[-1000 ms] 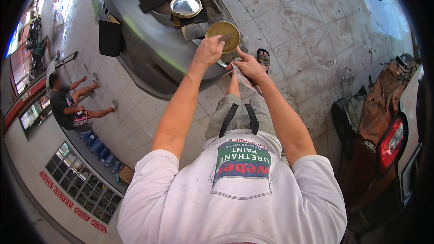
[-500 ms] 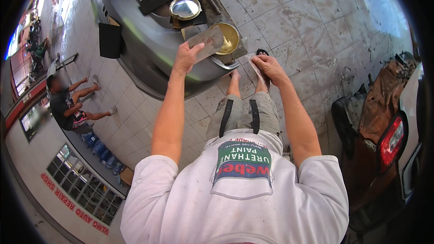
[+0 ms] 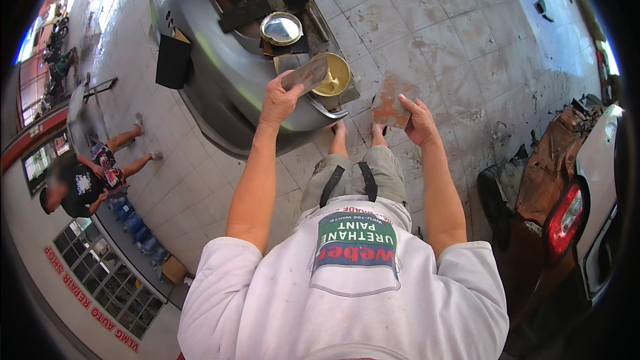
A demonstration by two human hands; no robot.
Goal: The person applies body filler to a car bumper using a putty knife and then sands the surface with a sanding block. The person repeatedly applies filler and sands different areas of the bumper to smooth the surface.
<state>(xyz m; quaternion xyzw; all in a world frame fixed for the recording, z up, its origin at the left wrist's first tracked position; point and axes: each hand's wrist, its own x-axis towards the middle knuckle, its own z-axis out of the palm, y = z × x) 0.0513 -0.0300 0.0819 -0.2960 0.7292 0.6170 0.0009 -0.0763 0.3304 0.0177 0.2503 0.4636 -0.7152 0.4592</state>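
My left hand (image 3: 280, 101) grips a greyish flat putty spreader (image 3: 307, 75), whose far end overlaps the rim of an open round tin (image 3: 345, 77). Pale yellow putty (image 3: 329, 83) lies inside that tin. On the other side, my right hand (image 3: 421, 122) is closed on the edge of a second flat spreader (image 3: 392, 101), see-through and smeared with orange-brown patches. It is held in the air to the right of the tin, over the tiled floor. Beyond the tin is a round container (image 3: 281, 29) with a shiny, mirror-like top.
A grey car bumper (image 3: 220, 87) curves around the cluttered work surface on the left. A black box-like piece (image 3: 173, 61) rests against its outer side. At far left a person (image 3: 83, 180) sits by blue water bottles (image 3: 137, 230). A car body with a red tail light (image 3: 565, 221) is at right.
The right-hand spreader has turned from edge-on to show its stained flat face. The left-hand spreader has tilted. The seated person has leaned back.
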